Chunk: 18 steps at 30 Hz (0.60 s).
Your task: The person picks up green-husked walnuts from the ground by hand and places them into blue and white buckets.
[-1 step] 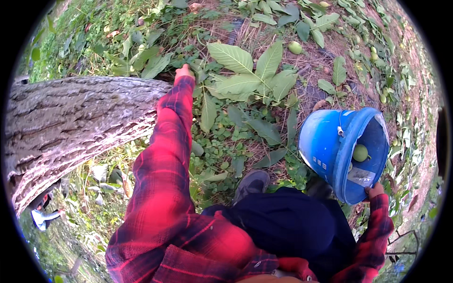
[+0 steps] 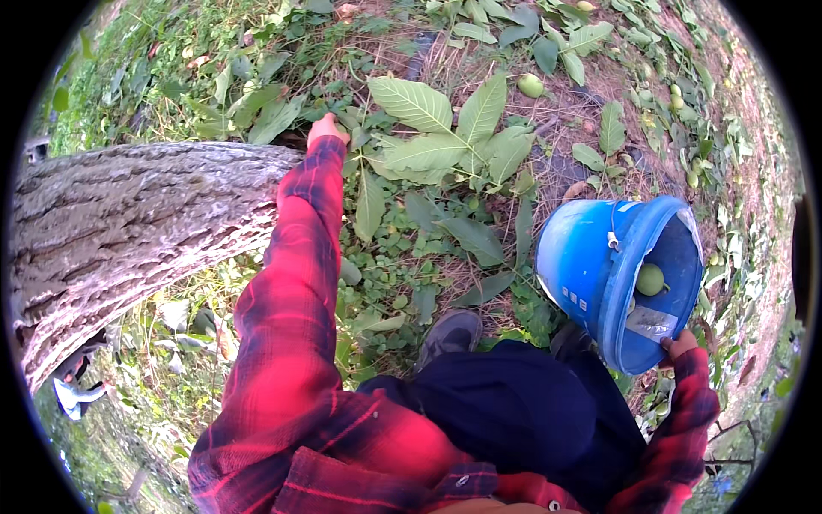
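Nothing has really shifted since the earlier frame; our arms and the bucket sit where they were. Nearest us, our right hand (image 2: 682, 344) grips the rim of the tilted blue bucket (image 2: 582, 265), fingers closed on the edge. Inside it lies one green round fruit (image 2: 650, 279) with a clear plastic scrap (image 2: 651, 322) just beside it, so we judge collecting as barely begun: one in, several left. Our grey shoe (image 2: 451, 331) stands on low weeds between bucket and trunk. Further out, our left hand (image 2: 326, 128) reaches down into broad leaves (image 2: 445, 137) at the base of the tree trunk (image 2: 128, 231); we cannot tell whether it's open or holding anything, the fingers are hidden. Beyond that, another green fruit (image 2: 530, 85) lies on bare straw, and smaller ones (image 2: 678, 96) dot the far right ground. Trunk blocks the left; open ground ahead and right.
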### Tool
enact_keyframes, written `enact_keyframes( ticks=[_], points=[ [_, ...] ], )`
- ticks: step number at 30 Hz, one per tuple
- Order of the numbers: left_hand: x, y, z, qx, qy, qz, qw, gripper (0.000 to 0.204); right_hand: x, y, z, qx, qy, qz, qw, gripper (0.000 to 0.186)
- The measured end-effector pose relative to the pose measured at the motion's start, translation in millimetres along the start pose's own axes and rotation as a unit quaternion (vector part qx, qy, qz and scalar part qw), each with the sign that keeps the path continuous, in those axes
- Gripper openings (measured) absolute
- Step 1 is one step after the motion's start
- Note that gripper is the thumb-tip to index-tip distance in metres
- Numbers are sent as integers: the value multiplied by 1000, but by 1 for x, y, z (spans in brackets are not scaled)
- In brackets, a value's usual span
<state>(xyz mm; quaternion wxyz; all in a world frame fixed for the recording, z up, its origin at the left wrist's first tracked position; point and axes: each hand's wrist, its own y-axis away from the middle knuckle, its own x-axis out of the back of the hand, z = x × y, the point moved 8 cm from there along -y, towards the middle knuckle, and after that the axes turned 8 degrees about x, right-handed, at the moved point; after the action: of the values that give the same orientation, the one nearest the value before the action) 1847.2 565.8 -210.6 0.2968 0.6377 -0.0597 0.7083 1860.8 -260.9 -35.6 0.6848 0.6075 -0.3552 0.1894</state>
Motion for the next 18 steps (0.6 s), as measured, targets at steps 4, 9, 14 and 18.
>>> enact_keyframes(
  ticks=[4,9,14,18],
  points=[
    [72,41,47,-132,265,81,952,54,14,41,-81,-116,-126,-134,976,23],
    [141,225,216,-407,505,-402,646,71,15,45,-83,-32,-184,-69,980,27],
    [129,403,303,-621,370,-548,422,85,12,41,-72,22,-200,-11,980,26],
    [109,327,359,-614,466,-164,616,52,14,43,-67,65,-115,49,990,27]
  ],
)
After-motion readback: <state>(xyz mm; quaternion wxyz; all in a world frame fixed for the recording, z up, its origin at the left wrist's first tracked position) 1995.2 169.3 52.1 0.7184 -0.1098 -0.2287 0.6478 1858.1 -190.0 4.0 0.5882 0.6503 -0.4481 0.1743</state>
